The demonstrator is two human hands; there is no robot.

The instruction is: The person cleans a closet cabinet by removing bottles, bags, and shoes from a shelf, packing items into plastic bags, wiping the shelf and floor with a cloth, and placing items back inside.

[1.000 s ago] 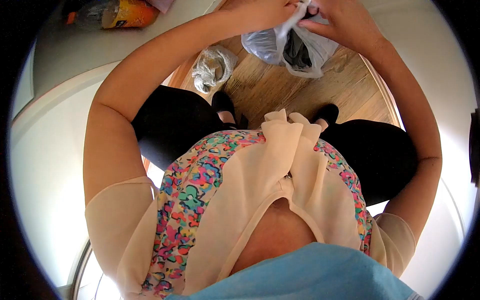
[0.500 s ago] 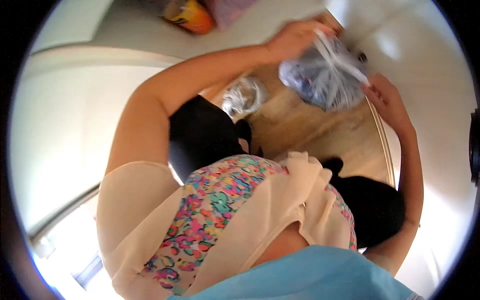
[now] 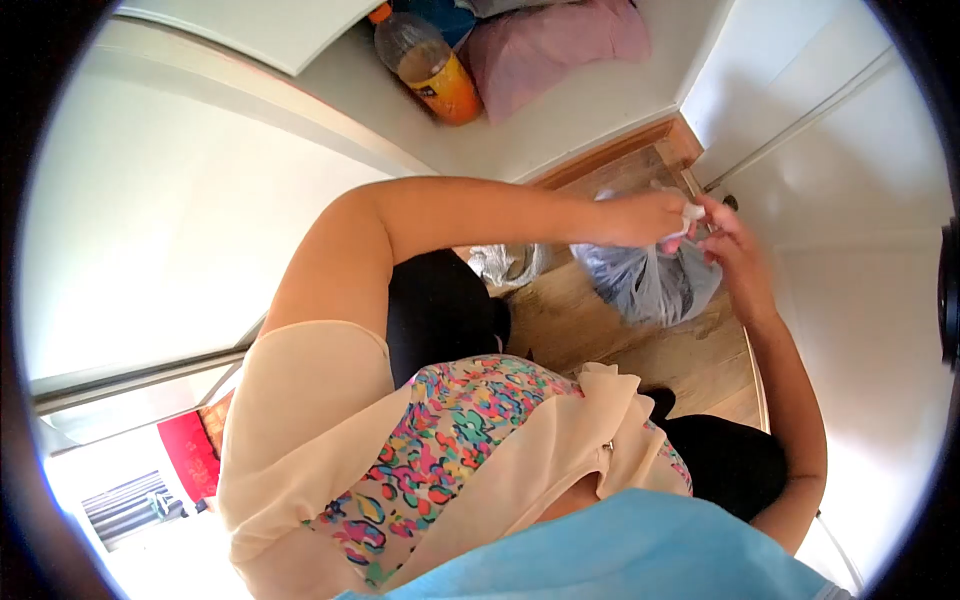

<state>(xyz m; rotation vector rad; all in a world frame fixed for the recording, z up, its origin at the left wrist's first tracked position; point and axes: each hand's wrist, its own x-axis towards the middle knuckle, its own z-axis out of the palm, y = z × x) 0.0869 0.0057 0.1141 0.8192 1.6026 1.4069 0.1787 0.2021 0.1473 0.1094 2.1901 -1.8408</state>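
Note:
A translucent plastic bag [image 3: 655, 290] with dark contents sits low over the wooden floor, its top gathered upward. My left hand [image 3: 645, 220] is closed around the bag's gathered neck, with a white twist of plastic poking out above the fingers. Close against it, my right hand [image 3: 738, 248] has its fingertips pinched at the same gathered top. What exactly lies inside the bag cannot be made out through the plastic.
Left of the bag, a crumpled clear-and-silvery plastic bundle [image 3: 505, 263] lies on the wooden floor [image 3: 560, 315]. An orange drink bottle [image 3: 432, 75] and a pink bag [image 3: 555, 50] rest on a pale surface at the back. White panels rise on both sides.
My hands were apart, stretching the bag's handles between them; now they have come together at its top. The view has shifted, showing more of the bottle and pink bag.

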